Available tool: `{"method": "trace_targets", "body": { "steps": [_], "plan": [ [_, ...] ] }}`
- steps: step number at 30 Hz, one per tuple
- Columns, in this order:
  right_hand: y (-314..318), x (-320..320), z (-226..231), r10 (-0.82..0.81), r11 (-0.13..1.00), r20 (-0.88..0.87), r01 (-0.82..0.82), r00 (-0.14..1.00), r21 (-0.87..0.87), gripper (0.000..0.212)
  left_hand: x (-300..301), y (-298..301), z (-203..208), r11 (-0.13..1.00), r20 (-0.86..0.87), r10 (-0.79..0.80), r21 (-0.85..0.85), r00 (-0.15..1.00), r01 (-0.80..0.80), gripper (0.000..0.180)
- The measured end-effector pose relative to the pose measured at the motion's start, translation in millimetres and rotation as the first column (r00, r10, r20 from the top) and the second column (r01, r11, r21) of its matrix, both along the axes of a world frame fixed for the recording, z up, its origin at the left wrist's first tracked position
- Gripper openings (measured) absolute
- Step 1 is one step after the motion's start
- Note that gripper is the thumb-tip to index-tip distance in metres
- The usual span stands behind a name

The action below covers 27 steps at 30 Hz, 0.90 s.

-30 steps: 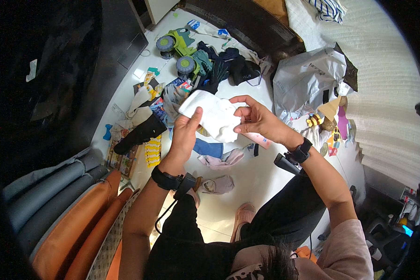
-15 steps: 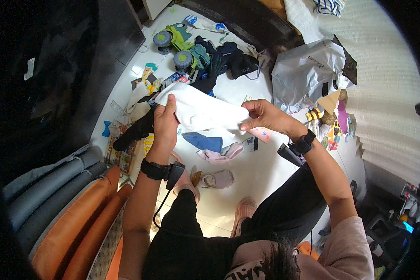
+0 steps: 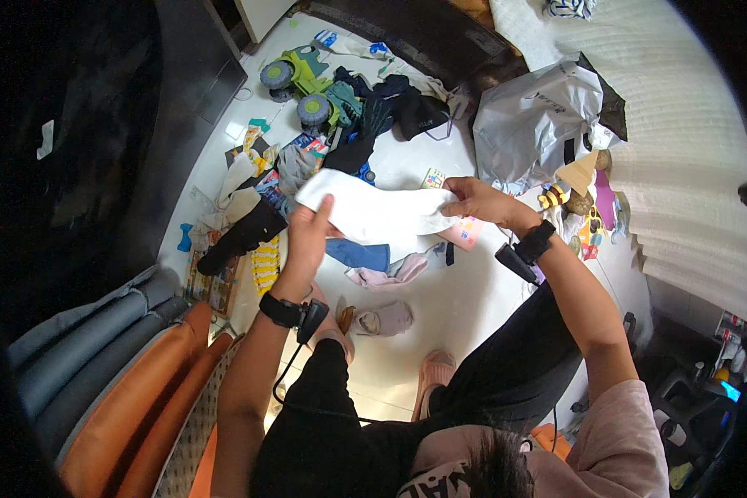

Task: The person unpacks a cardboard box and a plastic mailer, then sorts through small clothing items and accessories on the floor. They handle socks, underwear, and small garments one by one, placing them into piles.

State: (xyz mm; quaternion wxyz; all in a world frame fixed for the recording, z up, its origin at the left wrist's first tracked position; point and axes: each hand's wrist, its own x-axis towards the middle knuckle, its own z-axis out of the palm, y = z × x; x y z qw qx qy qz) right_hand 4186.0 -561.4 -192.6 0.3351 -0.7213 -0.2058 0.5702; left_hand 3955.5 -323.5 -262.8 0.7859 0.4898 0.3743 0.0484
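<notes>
Mid-fold, centre frame: left hand [image 3: 309, 235] and right hand [image 3: 471, 202] each pinch an end of a white cloth [image 3: 373, 214], stretched flat above the floor [image 3: 440, 307]. Next move, prob.: bring ends together evenly. Beyond, upper frame: strewn clothes, green toy truck [image 3: 303, 79], grey plastic bag [image 3: 531, 116].

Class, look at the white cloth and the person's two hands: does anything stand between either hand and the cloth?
Nothing visible does. The left hand and the right hand both grip the white cloth directly, one at each end, stretched above the cluttered floor.
</notes>
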Motion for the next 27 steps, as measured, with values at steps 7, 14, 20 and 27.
{"method": "trace_targets", "body": {
  "steps": [7, 14, 20, 27],
  "plan": [
    [-31, 21, -38, 0.428, 0.849, 0.416, -0.200, 0.802, -0.489, 0.054, -8, -15, -14, 0.899, 0.037, -0.287, 0.356, 0.957, 0.256, 0.034],
    [24, -3, -49, 0.262, 0.962, 0.717, -0.230, 0.646, -0.144, 0.058, -5, -3, -19, 0.709, -0.084, -0.257, 0.661, 0.963, 0.247, 0.030],
    [107, -32, -56, 0.388, 0.836, 0.892, -0.497, 0.233, -0.234, 0.047, -14, -15, -24, 0.749, -0.100, -0.295, 0.593, 0.950, 0.295, 0.028],
    [133, -35, -43, 0.228, 0.840, 0.924, -0.543, 0.308, -0.026, 0.041, -25, -22, -30, 0.763, -0.073, -0.281, 0.588, 0.957, 0.268, 0.030]
  ]
}}
